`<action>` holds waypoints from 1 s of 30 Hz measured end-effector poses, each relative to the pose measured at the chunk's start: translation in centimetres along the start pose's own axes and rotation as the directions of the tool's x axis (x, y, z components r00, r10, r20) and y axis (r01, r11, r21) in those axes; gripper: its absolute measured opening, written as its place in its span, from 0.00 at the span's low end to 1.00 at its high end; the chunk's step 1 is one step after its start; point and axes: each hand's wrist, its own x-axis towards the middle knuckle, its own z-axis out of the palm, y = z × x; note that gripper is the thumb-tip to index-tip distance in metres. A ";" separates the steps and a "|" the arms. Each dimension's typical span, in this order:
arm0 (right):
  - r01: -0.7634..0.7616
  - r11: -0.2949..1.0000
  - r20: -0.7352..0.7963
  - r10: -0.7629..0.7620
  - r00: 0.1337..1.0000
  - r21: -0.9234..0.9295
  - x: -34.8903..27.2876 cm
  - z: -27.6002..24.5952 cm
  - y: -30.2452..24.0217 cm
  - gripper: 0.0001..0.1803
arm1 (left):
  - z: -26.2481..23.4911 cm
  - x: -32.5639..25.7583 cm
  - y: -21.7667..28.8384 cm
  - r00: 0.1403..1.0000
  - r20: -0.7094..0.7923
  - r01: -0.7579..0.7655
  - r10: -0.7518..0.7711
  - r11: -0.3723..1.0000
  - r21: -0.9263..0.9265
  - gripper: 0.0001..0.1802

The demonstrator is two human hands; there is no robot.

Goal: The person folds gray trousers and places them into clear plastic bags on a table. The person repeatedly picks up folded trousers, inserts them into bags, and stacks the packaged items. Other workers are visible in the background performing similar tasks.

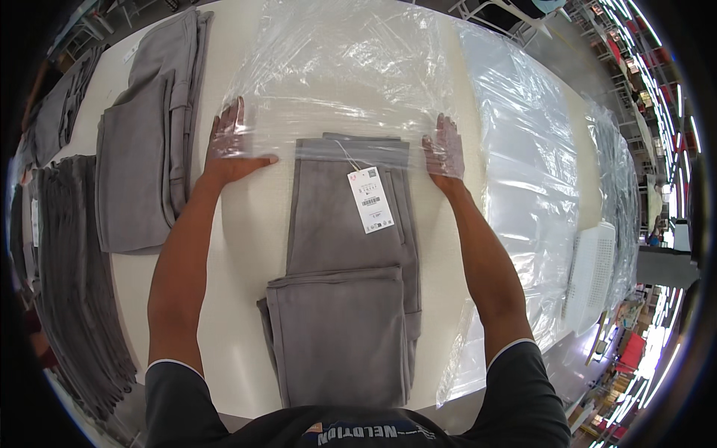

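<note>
Folded grey trousers [340, 224] lie in front of me on the pale table, legs doubled over toward me. A white hang tag [370, 199] rests on them, tied by a string at the waistband. A clear plastic bag [347, 67] spreads out beyond the trousers, its near edge overlapping the waistband. My left hand [235, 145] is left of the waistband, fingers stretched out beneath the film and thumb pointing right. On the other side, my right hand [445, 149] has its fingers extended under the film too. Both hands are open, and neither touches the trousers.
More folded grey trousers [146, 149] lie to the left, beside a tall stack of grey garments [78, 284] at the table's edge. A pile of clear plastic bags [526, 187] covers the right side. Near the right edge stands a white perforated plastic basket [594, 269].
</note>
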 end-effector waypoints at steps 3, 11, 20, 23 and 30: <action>0.025 0.918 -0.086 0.010 0.996 0.395 -4.1 1.1 1.8 0.37 | 1.2 -3.8 -0.7 0.983 -0.152 -0.148 0.107 0.945 -0.293 0.71; 0.072 0.970 0.025 -0.080 0.997 0.231 -22.2 -4.5 -1.6 0.37 | 3.3 -23.1 0.3 0.977 -0.158 -0.195 0.146 0.910 -0.367 0.53; -0.107 0.820 0.113 0.052 0.992 0.562 -46.7 -10.1 -4.2 0.35 | 3.0 -47.4 3.3 0.984 -0.082 -0.176 0.156 0.851 -0.494 0.50; 0.016 0.888 0.151 -0.096 0.984 0.460 -54.7 -10.8 -2.8 0.31 | 5.0 -55.5 4.0 0.989 0.064 -0.074 0.131 0.829 -0.554 0.46; -0.055 0.949 0.175 0.000 0.984 0.310 -63.6 -13.2 -4.7 0.23 | 5.6 -62.1 6.1 0.999 -0.041 -0.018 -0.011 0.751 -0.660 0.25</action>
